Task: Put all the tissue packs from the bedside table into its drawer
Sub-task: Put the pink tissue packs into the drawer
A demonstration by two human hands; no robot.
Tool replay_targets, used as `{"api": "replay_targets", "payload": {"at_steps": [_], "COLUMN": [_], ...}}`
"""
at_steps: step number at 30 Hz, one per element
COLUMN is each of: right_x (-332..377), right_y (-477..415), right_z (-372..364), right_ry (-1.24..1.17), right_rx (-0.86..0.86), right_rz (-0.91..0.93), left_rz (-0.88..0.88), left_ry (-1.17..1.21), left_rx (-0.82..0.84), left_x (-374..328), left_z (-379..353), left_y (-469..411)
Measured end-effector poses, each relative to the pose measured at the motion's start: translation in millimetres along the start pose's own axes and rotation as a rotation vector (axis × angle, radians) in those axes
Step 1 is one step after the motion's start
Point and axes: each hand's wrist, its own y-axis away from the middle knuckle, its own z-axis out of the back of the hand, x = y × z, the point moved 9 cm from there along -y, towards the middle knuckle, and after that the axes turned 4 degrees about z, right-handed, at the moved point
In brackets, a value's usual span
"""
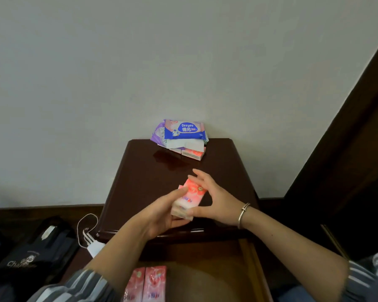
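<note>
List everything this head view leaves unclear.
Head view only.
Held pink packs: count unclear; left hand and right hand cover the stack's sides.
Back pile: the blue pack on top hides how many lie beneath.
Drawer: cut off by the bottom edge, so its pink packs cannot be fully counted.

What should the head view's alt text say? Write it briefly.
The left hand and right hand hold a stack of pink tissue packs over a dark bedside table. A pile of packs sits at its back; two pink packs lie in the open drawer below.
</note>
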Motion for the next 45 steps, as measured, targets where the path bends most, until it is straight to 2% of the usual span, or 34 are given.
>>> {"api": "replay_targets", "payload": {"at_steps": [2,5,9,13,14,17,19,24,30,33,37,42,45], "right_x": [-8,-39,-70,-59,-51,-29,-25,-42,-35,-32,-25,-19,-16], "right_y": [-17,-44,-84,-117,-126,-160,-183,-216,-222,-227,-232,-239,-246], "right_z": [9,41,69,103,107,99,90,90,82,77,75,86,92], "right_ry": [-0.011,0.076,0.255,0.244,0.346,0.854,1.015,0.969,1.123,1.156,1.242,1.177,1.184], "right_rx": [-0.064,-0.29,-0.457,-0.674,-0.67,-0.527,-0.42,-0.273,-0.356,-0.368,-0.368,-0.398,-0.358], "right_rz": [-0.01,-0.126,-0.255,-0.168,-0.13,-0.04,-0.047,-0.207,-0.143,-0.163,-0.089,-0.025,-0.012], "left_rz": [-0.121,-0.305,-0.398,-0.418,-0.42,-0.426,-0.432,-0.432,-0.437,-0.439,-0.441,-0.434,-0.435], "left_ry": [0.069,0.312,0.603,0.657,0.668,0.693,0.707,0.716,0.728,0.725,0.742,0.753,0.753], "left_rx": [-0.117,-0.293,-0.251,-0.235,-0.231,-0.222,-0.213,-0.214,-0.219,-0.214,-0.204,-0.201,-0.198], "left_x": [-12,-26,-26,-23,-22,-22,-23,-21,-23,-23,-23,-21,-20], "left_z": [21,65,92,92,92,92,91,89,88,88,88,89,90], "left_y": [-1,5,4,1,1,2,3,5,7,7,8,6,6]}}
